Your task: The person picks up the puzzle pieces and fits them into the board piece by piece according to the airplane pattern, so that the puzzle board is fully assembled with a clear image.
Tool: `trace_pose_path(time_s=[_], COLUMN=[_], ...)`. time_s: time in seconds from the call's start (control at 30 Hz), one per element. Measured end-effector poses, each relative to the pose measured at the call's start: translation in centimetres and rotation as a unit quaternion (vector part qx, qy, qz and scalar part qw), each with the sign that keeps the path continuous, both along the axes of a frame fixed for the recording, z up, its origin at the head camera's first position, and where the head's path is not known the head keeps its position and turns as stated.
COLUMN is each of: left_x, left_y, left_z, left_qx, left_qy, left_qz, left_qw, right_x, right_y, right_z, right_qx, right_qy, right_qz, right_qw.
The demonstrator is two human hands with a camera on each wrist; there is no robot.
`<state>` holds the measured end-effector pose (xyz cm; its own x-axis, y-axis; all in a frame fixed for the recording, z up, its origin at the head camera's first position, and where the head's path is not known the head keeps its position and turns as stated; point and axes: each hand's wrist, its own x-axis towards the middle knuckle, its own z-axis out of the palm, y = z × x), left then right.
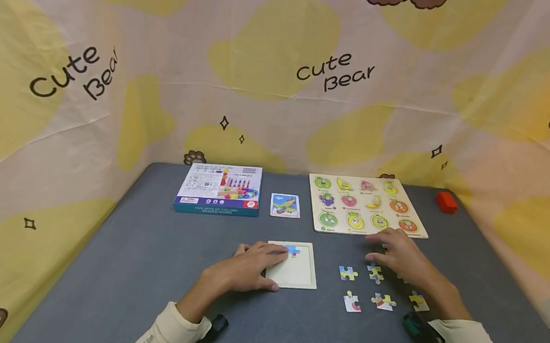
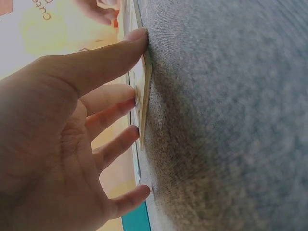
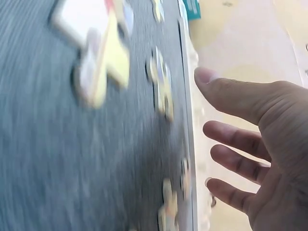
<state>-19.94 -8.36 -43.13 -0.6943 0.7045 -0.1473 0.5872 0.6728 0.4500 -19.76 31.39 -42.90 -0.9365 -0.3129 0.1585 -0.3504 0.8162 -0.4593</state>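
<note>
The left hand [image 1: 250,266] lay over the left side of a thin, pale, squarish puzzle tray [image 1: 298,276], its spread, gently bent fingers touching the board without being clenched, the thumb along its near edge. One flat blue jigsaw piece [image 1: 293,250] sat inside the tray's raised rim, near the top edge and partly under the fingertips. The right hand [image 1: 396,254] hovered just short of the big fruit board [image 1: 342,212], fingers loosely curved and parted, with no piece visible between them. Below and around it, knobbed and notched loose pieces [image 1: 348,273] in blue, yellow, white and red were scattered right of the tray, some hidden by the hand; in the right wrist view their thick, pale edges showed, though blurred. The table [image 1: 117,267] had a grey, finely ribbed, fabric-like surface. Farther back stood a flat, printed box [image 1: 220,189] with a teal side, a small square picture card [image 1: 285,205], and, at the far right corner, a plain red block [image 1: 446,203]. Behind hung a creased, yellow-blotched cloth [image 1: 266,41].
</note>
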Motion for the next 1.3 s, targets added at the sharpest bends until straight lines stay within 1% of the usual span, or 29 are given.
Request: trace_pose_path(time_s=[0.2, 0.33, 0.47, 0.6, 0.7, 0.9, 1.13, 1.3], left_x=[0.0, 0.0, 0.0, -0.1, -0.1, 0.0, 0.0, 0.1], left_y=[0.0, 0.0, 0.0, 0.0, 0.0, 0.0, 0.0, 0.0], left_z=[0.1, 0.2, 0.3, 0.2, 0.2, 0.0, 0.0, 0.1], left_qx=[0.005, 0.004, 0.003, 0.001, -0.001, -0.002, 0.000, 0.007], left_qy=[-0.001, 0.003, 0.005, 0.002, -0.002, -0.001, -0.005, 0.002], left_qz=[-0.001, 0.000, 0.002, 0.003, 0.003, 0.003, 0.005, 0.002], left_qw=[1.0000, 1.0000, 1.0000, 1.0000, 1.0000, 1.0000, 1.0000, 1.0000], right_x=[0.0, -0.1, -0.4, -0.7, -0.9, -1.0, -1.1, -1.2], right_y=[2.2, 3.3, 4.2, 5.0, 5.4, 5.8, 5.9, 5.9], right_z=[0.2, 0.3, 0.3, 0.0, -0.3, -0.8, -1.0, -1.0], right_qx=[0.011, 0.008, 0.013, 0.026, 0.034, 0.025, 0.027, 0.036], right_qy=[0.000, -0.014, -0.023, -0.024, -0.022, -0.008, -0.034, -0.019], right_qz=[-0.015, -0.024, -0.027, -0.022, -0.015, 0.008, -0.004, 0.001], right_qw=[0.9998, 0.9996, 0.9993, 0.9991, 0.9991, 0.9996, 0.9991, 0.9992])
